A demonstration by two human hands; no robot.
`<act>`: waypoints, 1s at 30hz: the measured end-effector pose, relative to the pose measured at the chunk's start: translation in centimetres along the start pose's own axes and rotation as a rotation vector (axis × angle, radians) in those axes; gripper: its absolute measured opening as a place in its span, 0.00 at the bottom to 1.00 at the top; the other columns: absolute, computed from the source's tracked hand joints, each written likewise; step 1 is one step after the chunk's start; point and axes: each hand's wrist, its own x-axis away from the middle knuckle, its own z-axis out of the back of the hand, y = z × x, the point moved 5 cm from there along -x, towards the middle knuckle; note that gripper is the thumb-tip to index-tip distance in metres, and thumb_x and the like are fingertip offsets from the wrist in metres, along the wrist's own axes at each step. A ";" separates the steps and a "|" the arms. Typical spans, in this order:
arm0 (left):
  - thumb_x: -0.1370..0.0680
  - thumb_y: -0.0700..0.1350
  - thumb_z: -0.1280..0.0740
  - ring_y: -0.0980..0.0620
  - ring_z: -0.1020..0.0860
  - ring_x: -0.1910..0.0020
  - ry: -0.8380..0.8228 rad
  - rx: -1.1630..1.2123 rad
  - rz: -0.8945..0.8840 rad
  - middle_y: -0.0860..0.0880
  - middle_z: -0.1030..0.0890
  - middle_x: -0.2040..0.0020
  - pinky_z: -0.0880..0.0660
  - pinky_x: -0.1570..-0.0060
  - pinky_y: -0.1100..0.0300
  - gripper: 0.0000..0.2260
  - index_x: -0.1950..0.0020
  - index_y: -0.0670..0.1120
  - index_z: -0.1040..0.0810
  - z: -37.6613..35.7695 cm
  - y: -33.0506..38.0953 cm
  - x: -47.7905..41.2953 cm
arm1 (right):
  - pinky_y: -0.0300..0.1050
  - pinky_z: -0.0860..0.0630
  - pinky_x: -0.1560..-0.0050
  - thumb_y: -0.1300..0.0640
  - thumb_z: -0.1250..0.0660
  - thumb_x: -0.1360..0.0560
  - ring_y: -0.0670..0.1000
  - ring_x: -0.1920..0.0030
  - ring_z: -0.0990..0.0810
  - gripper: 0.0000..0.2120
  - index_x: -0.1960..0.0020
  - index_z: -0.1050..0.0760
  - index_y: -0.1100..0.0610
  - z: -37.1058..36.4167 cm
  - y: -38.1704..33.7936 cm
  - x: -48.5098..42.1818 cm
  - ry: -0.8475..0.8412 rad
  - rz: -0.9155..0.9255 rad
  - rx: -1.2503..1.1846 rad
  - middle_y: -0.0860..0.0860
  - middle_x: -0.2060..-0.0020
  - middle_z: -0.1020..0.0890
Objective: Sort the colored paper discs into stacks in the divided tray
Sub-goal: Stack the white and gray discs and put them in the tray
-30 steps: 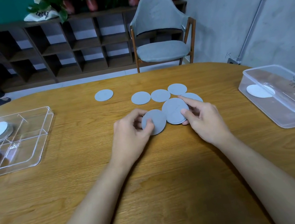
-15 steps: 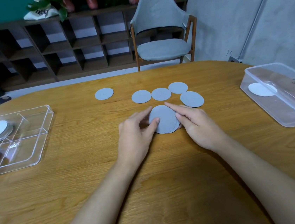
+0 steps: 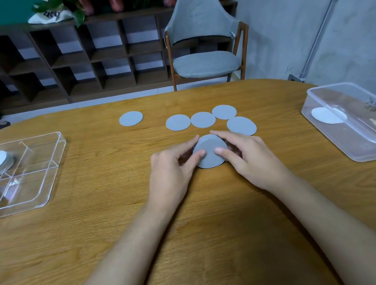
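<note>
The wooden counter (image 3: 216,233) carries a stack of grey discs (image 3: 211,157), pinched between the left grip (image 3: 171,170) and the right grip (image 3: 252,158). Just beyond both grips lies a row of three discs (image 3: 203,119), with a fourth disc (image 3: 241,126) near the right grip's fingertips. A lone disc (image 3: 131,118) lies farther off, beyond the left grip. A clear divided tray (image 3: 52,172) sits well left of the left grip, and a clear plastic box (image 3: 371,152) well right of the right grip.

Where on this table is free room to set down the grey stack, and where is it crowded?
Bare wood lies between the divided tray and the left hand, and between the right hand and the clear container. Crowded: just beyond the stack of grey discs that both hands hold, four loose grey discs lie close together.
</note>
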 end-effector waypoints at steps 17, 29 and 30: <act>0.26 0.44 0.21 0.55 0.14 0.62 -0.123 0.150 0.138 0.52 0.12 0.60 0.16 0.50 0.54 0.13 0.41 0.49 0.13 -4.0 2.1 -1.1 | 0.36 0.22 0.48 0.53 0.32 0.18 0.43 0.50 0.19 0.17 0.31 0.23 0.50 4.0 1.6 2.0 0.024 -0.025 -0.030 0.45 0.48 0.17; 0.19 0.51 0.30 0.55 0.21 0.36 -0.241 -0.156 -0.048 0.52 0.17 0.36 0.28 0.34 0.61 0.16 0.33 0.48 0.18 -10.8 3.8 -5.9 | 0.31 0.23 0.50 0.52 0.31 0.19 0.42 0.52 0.19 0.21 0.27 0.26 0.47 8.8 8.9 2.8 0.237 -0.224 -0.041 0.45 0.45 0.18; 0.19 0.50 0.30 0.53 0.23 0.32 -0.280 -0.209 -0.078 0.51 0.19 0.33 0.31 0.30 0.60 0.17 0.31 0.47 0.19 -11.5 3.6 -6.2 | 0.28 0.25 0.52 0.52 0.31 0.19 0.41 0.53 0.20 0.22 0.26 0.27 0.47 8.9 9.2 2.8 0.249 -0.231 -0.037 0.45 0.45 0.18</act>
